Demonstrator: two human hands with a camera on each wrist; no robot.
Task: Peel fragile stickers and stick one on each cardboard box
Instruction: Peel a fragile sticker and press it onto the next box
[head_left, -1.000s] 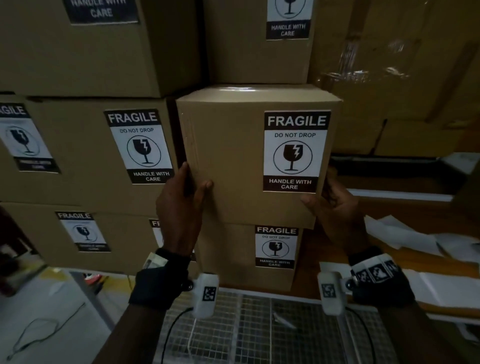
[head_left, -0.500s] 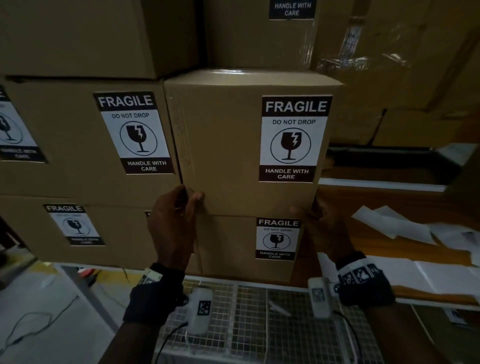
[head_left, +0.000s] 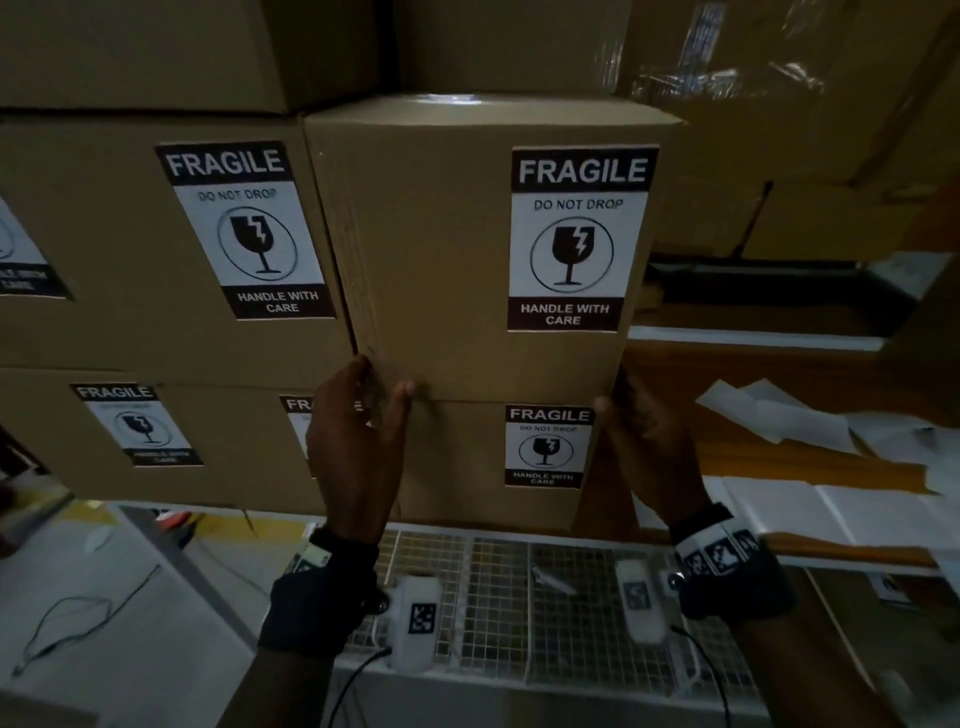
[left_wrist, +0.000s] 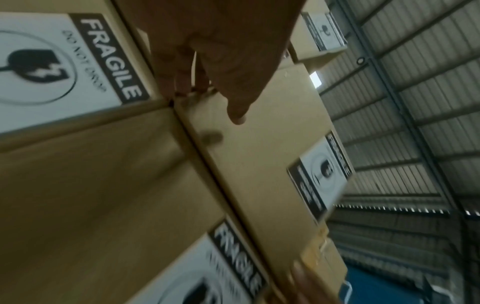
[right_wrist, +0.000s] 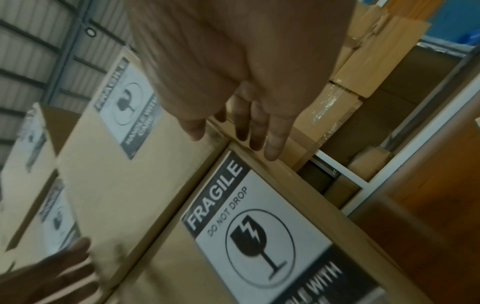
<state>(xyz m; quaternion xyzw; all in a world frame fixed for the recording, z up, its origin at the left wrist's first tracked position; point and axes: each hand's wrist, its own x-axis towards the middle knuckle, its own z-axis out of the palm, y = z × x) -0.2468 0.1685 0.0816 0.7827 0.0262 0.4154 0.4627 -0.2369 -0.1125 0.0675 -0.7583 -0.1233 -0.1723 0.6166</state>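
- A brown cardboard box (head_left: 447, 249) is held between both hands at its lower corners, just above a second brown cardboard box (head_left: 467, 467) on which it appears to rest.
- The lower left corner of the upper box is gripped by the left hand (head_left: 358, 441): the thumb is laid on the front face and the fingers (left_wrist: 182, 82) are curled round the edge.
- The lower right corner is met by the right hand (head_left: 649, 447), whose fingers (right_wrist: 272, 135) are seen stretched nearly straight along the side, the thumb at the front edge.
- A black-and-white rectangular "FRAGILE" sticker (head_left: 576, 239) is found stuck flat on the front face, above the right hand.
- Left of the left hand, further stickered cardboard boxes (head_left: 130, 234) are stacked.
- Below both wrists a white wire-mesh surface (head_left: 545, 597) is seen; right of the right hand, white backing papers (head_left: 779, 421) are spread on a wooden table (head_left: 727, 364).
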